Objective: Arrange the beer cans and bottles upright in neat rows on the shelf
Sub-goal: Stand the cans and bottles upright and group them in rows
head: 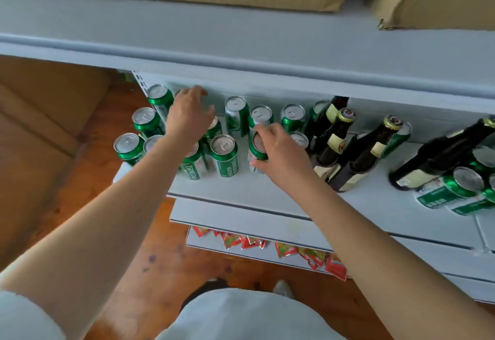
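Your right hand (278,152) grips a front-row can (257,153) on the shelf (267,192); left hand (188,115) reaches far, grip unclear. Slide the can left, level with its neighbour (224,155), keeping it upright.

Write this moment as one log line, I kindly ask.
right hand: grips green can | left hand: reaching over cans | brown bottles: upright

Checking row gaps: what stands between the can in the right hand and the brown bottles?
Head view: one upright green can, partly hidden by the right hand, stands between its gripped can and the brown bottles.
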